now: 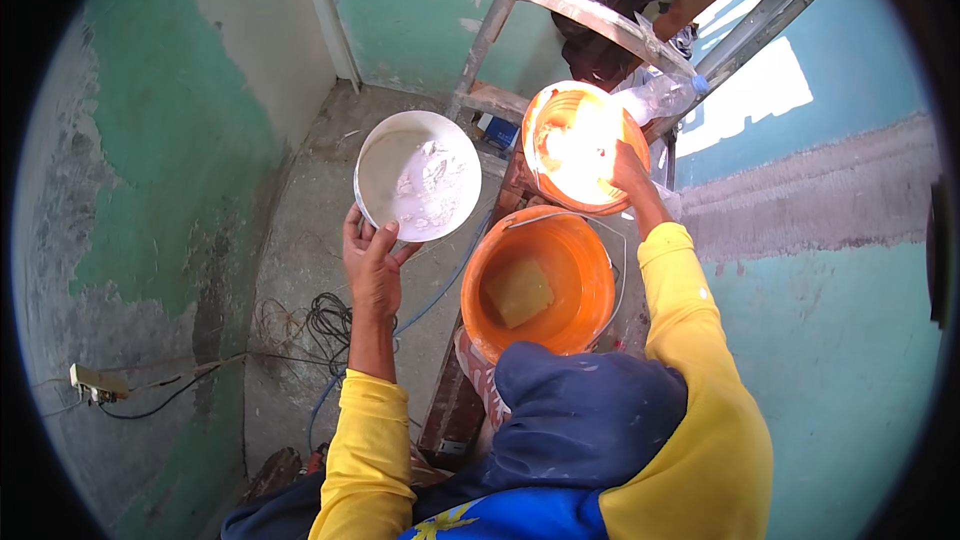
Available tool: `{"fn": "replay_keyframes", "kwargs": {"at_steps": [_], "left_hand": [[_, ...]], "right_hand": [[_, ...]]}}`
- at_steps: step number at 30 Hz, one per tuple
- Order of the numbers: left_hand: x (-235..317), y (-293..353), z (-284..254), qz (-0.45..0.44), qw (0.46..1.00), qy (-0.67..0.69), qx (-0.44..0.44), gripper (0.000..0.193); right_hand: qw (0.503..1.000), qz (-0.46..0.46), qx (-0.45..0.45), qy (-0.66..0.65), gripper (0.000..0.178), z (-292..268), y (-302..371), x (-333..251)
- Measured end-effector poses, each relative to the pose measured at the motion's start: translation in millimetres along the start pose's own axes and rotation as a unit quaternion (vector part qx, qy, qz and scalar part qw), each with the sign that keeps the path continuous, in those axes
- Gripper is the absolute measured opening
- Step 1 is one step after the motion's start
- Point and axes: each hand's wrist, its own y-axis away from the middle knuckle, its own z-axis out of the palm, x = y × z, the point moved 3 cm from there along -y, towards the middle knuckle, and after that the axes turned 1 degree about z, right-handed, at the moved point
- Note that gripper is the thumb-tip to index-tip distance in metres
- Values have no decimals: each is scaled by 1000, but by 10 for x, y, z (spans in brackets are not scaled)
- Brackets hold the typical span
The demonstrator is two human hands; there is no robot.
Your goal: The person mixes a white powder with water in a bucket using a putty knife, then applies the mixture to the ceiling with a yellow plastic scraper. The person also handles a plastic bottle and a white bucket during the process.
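My left hand (376, 250) grips the lower rim of a round white tub (420, 176), thumb on the edge and fingers beneath. Inside lies white powder, partly in lumps. My right hand (628, 170) reaches over the rim and into a small orange bucket (585, 202) at the far right. Strong sunlight washes out that bucket's inside, so the fingers and anything in them are hidden. Nearer to me stands a larger orange bucket (480, 285) with a wire handle. A yellowish rectangular block, perhaps a sponge (519, 292), rests at its bottom.
A ladder-like metal frame (590, 15) stands behind the buckets, with a black plastic bag (600, 40) in it. Beside the small bucket lies a clear plastic bottle (662, 95). Tangled black cable (330, 325) and a blue hose (440, 285) cross the floor. Peeling walls enclose the corner.
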Motion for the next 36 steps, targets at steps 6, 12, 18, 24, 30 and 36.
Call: {"fn": "replay_keyframes", "kwargs": {"at_steps": [6,12,18,24,30,36], "left_hand": [[58,22,-11,14,1000,-2,7,78],[96,34,11,10,1000,5,14,79],[123,66,2,15,1000,3,26,78],[93,63,-13,22,1000,6,20,80],[109,74,18,15,999,25,23,85],[112,87,8,18,999,23,23,85]], "right_hand": [[996,70,14,-59,32,-640,245,-605],[991,97,-8,-94,31,-1023,433,-934],[988,83,-23,-127,26,-1150,461,-1192],[976,18,51,-210,35,-990,509,-1465],[965,-113,-7,-238,27,-1147,909,-2630],[939,-298,168,-40,9,-1089,1204,-3124]]}}
